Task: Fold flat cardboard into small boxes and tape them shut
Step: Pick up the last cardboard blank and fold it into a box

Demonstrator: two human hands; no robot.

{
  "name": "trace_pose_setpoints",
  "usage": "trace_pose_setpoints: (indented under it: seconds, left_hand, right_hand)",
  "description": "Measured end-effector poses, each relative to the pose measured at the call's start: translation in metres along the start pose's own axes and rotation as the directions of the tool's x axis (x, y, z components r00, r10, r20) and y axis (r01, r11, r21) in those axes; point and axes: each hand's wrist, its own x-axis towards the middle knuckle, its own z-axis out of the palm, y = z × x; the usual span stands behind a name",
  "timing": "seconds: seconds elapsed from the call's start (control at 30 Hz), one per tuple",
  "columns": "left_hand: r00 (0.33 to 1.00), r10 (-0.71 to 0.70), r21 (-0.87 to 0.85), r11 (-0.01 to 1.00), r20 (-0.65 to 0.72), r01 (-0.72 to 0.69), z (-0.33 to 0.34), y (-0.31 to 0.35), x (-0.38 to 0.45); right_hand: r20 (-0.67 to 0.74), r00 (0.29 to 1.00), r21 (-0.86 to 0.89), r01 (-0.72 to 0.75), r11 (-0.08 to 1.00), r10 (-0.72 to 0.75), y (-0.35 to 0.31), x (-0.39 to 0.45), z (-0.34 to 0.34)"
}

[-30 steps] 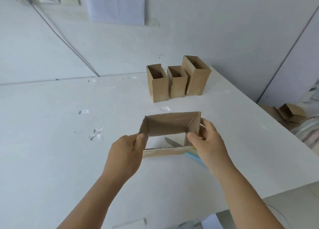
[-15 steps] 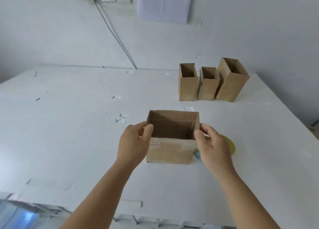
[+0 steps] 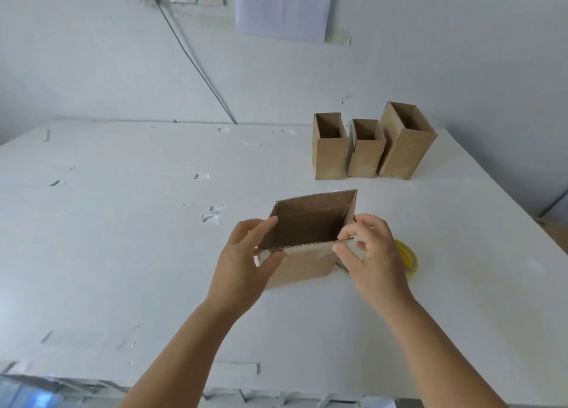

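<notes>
A brown cardboard box (image 3: 307,263) stands open-topped on the white table (image 3: 123,254), slightly turned. My left hand (image 3: 246,260) grips its near left corner, thumb on the front face and fingers along the left wall. My right hand (image 3: 368,254) pinches the near right corner of the rim between thumb and fingers. A roll of clear tape with a yellow core (image 3: 407,258) lies flat just right of my right hand, partly hidden by it.
Three open-topped cardboard boxes (image 3: 365,152) stand in a row at the back right of the table. Bits of tape (image 3: 212,214) stick to the tabletop at the left and near the front edge. A cable (image 3: 196,66) runs down the wall from a socket.
The box has turned a little, its right side swinging away from me. My right hand moved from the box's side wall to pinching the near right rim corner. The view shifted left.
</notes>
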Motion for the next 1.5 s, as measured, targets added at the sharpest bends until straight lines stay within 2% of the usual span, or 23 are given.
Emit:
trace_pose_setpoints:
  seconds: [0.13, 0.23, 0.4, 0.5, 0.57, 0.67, 0.77, 0.83, 0.93, 1.0, 1.07, 1.13, 1.2, 1.27, 1.3, 1.4, 1.5]
  left_hand:
    - [0.999, -0.024, 0.005, 1.000, -0.034, 0.024, 0.001, -0.004, 0.006]
    - [1.000, -0.024, -0.011, 1.000, -0.003, 0.024, -0.002, -0.005, 0.007]
    - [0.999, -0.035, -0.080, 0.996, 0.003, 0.035, -0.002, -0.009, 0.003]
    - [0.998, 0.060, 0.039, 0.997, 0.029, -0.061, -0.001, -0.010, 0.005]
    - [0.991, 0.128, 0.061, 0.990, 0.025, -0.129, 0.001, -0.009, 0.010]
    - [0.998, 0.056, 0.056, 0.997, 0.025, -0.058, 0.003, -0.007, 0.017]
    - [0.997, -0.011, 0.070, 0.998, 0.075, 0.006, 0.006, -0.013, 0.020]
    - [0.997, -0.028, 0.056, 0.998, 0.073, 0.024, 0.008, -0.014, 0.024]
    - [0.999, -0.022, 0.017, 1.000, 0.045, 0.021, 0.011, -0.011, 0.029]
    - [0.999, -0.013, 0.033, 0.999, 0.045, 0.011, 0.011, -0.010, 0.032]
    - [0.995, 0.006, 0.078, 0.997, 0.100, -0.014, 0.011, -0.014, 0.037]
    - [0.980, -0.011, 0.045, 0.999, 0.201, 0.002, 0.010, -0.018, 0.042]
    - [0.966, -0.027, -0.038, 0.999, 0.258, 0.038, 0.011, -0.018, 0.045]
    - [0.965, -0.024, -0.045, 0.998, 0.261, 0.037, 0.014, -0.013, 0.044]
    - [0.965, -0.011, -0.002, 1.000, 0.260, 0.012, 0.016, -0.012, 0.042]
    - [0.965, 0.064, 0.317, 0.937, 0.254, -0.145, 0.018, -0.005, 0.041]
    - [0.919, 0.102, 0.419, 0.867, 0.382, -0.270, 0.021, 0.009, 0.046]
  right_hand:
    - [0.035, 0.997, -0.016, 0.076, 0.997, -0.076, -0.004, 0.000, -0.001]
    - [0.070, 0.989, -0.014, 0.132, 0.991, -0.131, -0.009, -0.002, -0.002]
    - [0.143, 0.989, 0.035, 0.017, 0.999, -0.022, -0.008, -0.005, -0.002]
    - [0.145, 0.989, 0.054, -0.001, 0.999, -0.007, -0.005, -0.003, 0.000]
    - [0.139, 0.990, 0.068, 0.007, 0.998, -0.016, -0.005, -0.002, 0.001]
    - [0.023, 1.000, 0.118, -0.001, 0.993, -0.002, -0.003, -0.002, 0.003]
    - [-0.116, 0.986, 0.145, -0.103, 0.984, 0.121, 0.002, -0.004, 0.011]
    - [-0.160, 0.973, 0.148, -0.143, 0.979, 0.166, 0.003, -0.002, 0.016]
    - [-0.136, 0.980, 0.030, -0.141, 0.990, 0.144, 0.002, 0.009, 0.016]
    - [-0.033, 0.992, -0.097, -0.121, 0.988, 0.119, 0.003, 0.017, 0.014]
    - [0.095, 0.994, -0.211, -0.036, 0.977, 0.058, 0.003, 0.023, 0.012]
    - [0.179, 0.984, -0.260, 0.032, 0.965, 0.016, 0.004, 0.028, 0.011]
    - [0.176, 0.984, -0.272, 0.047, 0.961, 0.002, 0.005, 0.031, 0.008]
    - [0.145, 0.989, -0.292, 0.076, 0.954, -0.034, 0.009, 0.032, 0.006]
    - [0.144, 0.989, -0.302, 0.088, 0.949, -0.046, 0.012, 0.032, 0.007]
    - [0.153, 0.985, -0.310, 0.119, 0.943, -0.075, 0.022, 0.029, 0.011]
    - [0.153, 0.978, -0.300, 0.180, 0.937, -0.139, 0.027, 0.025, 0.013]
